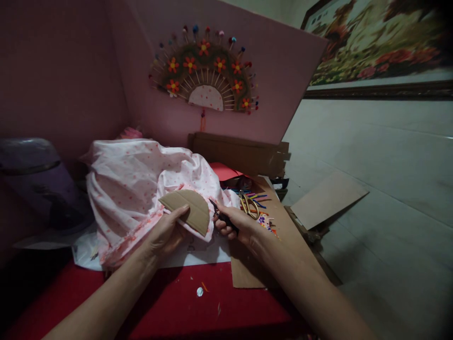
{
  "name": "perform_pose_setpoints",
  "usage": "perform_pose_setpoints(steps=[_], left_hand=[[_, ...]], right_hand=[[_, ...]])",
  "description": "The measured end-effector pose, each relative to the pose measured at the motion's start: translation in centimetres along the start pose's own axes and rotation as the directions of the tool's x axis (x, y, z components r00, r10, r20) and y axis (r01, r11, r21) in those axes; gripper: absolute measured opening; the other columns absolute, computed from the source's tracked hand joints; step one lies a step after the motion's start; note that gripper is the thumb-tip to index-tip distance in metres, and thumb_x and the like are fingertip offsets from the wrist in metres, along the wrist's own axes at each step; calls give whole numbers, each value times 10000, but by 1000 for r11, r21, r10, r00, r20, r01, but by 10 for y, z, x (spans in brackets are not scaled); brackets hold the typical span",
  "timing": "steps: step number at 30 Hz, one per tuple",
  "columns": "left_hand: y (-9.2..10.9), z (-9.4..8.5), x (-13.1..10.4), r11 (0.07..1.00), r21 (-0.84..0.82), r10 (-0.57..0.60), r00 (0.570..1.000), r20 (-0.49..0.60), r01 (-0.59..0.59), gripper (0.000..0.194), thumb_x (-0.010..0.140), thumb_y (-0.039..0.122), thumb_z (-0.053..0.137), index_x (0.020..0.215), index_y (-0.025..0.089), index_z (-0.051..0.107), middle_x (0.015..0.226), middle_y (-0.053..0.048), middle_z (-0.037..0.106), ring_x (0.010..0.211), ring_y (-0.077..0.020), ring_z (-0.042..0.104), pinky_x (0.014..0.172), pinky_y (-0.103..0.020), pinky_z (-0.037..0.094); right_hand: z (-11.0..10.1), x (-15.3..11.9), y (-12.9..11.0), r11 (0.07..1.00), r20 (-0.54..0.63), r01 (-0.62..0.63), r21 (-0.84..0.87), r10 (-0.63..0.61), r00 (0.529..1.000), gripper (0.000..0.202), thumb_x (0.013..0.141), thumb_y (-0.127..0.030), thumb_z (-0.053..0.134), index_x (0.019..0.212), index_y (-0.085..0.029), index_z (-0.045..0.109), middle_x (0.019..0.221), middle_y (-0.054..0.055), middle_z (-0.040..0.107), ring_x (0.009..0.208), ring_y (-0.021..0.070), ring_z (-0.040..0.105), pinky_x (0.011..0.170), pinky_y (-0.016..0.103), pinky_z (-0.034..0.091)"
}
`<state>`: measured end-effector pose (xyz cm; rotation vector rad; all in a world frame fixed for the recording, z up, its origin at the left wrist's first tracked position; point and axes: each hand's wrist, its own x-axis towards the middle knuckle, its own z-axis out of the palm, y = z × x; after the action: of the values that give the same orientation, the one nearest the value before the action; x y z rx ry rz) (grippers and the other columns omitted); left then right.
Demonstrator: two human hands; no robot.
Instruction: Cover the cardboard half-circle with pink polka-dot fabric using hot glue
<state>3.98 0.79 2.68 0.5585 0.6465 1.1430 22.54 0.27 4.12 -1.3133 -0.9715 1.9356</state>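
My left hand is closed on a half-round piece of brown cardboard, thumb on top, with pink-dotted white fabric under it. That fabric spreads in a big crumpled heap behind and to the left, and a strip of it shows along the cardboard's lower and right edges. In my right hand is a small pair of dark-handled scissors. Their blades point up and left, close to the fabric at the cardboard's right edge. Whether the blades touch the cloth I cannot tell.
A red-covered table lies in front, with a brown cardboard sheet at its right. On the sheet are gold-handled scissors and several coloured sticks. Behind leans a pink board bearing a decorated fan. A purple container stands left.
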Motion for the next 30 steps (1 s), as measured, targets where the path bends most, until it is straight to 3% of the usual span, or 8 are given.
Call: perform_pose_setpoints(steps=[7, 12, 15, 17, 20, 25, 30], left_hand=[[0, 0, 1, 1000, -26, 9, 1000, -14, -10, 312, 838, 51, 522, 1132, 110, 610, 895, -108, 730, 761, -213, 701, 760, -371, 594], [3, 2, 2, 991, -131, -9, 997, -79, -1, 350, 860, 38, 484, 1186, 115, 585, 924, -113, 722, 785, -205, 705, 764, -362, 596], [4, 1, 5, 979, -204, -1, 994, -107, -21, 360, 864, 28, 472, 1192, 121, 585, 926, -112, 721, 803, -209, 706, 757, -358, 599], [4, 0, 7, 972, -233, -7, 995, -98, -16, 359, 867, 25, 466, 1190, 126, 586, 927, -110, 721, 810, -209, 707, 746, -348, 602], [2, -1, 8, 969, -246, -24, 995, -95, 0, 344, 877, 30, 458, 1184, 121, 583, 918, -109, 720, 804, -203, 707, 730, -331, 605], [-3, -1, 8, 974, -225, -37, 993, -115, 10, 310, 880, 36, 455, 1156, 89, 586, 893, -115, 716, 760, -190, 703, 745, -322, 600], [-9, -1, 7, 975, -219, -64, 994, -89, 43, 340, 855, 10, 461, 1163, 83, 585, 872, -107, 715, 763, -206, 704, 777, -352, 592]], right_hand=[[-1, 6, -5, 999, 63, -27, 26, 25, 998, 445, 902, -568, 435, 683, -181, 411, 482, -89, 343, 344, 23, 199, 319, 123, 96], [-1, 1, -1, 999, 54, 37, -11, -37, 998, 436, 850, -590, 507, 711, -179, 464, 482, -98, 330, 353, 27, 181, 324, 142, 83], [4, -4, 7, 981, -50, 188, -56, -190, 980, 501, 719, -626, 651, 631, -185, 431, 469, -99, 335, 361, 21, 176, 330, 167, 63], [10, -5, 14, 955, -166, 282, -97, -295, 941, 534, 656, -636, 698, 581, -185, 423, 449, -90, 356, 357, 18, 196, 333, 182, 72], [20, -2, 23, 922, -294, 354, -158, -386, 874, 539, 617, -667, 699, 571, -170, 494, 445, -60, 423, 354, 31, 277, 337, 195, 134], [31, 15, 36, 881, -336, 444, -165, -473, 815, 448, 528, -531, 814, 613, -159, 579, 473, -54, 497, 408, 60, 393, 399, 202, 292], [36, 23, 42, 876, -325, 482, 16, -452, 831, 416, 479, -385, 845, 773, -126, 705, 675, 29, 690, 633, 176, 619, 616, 289, 487]])
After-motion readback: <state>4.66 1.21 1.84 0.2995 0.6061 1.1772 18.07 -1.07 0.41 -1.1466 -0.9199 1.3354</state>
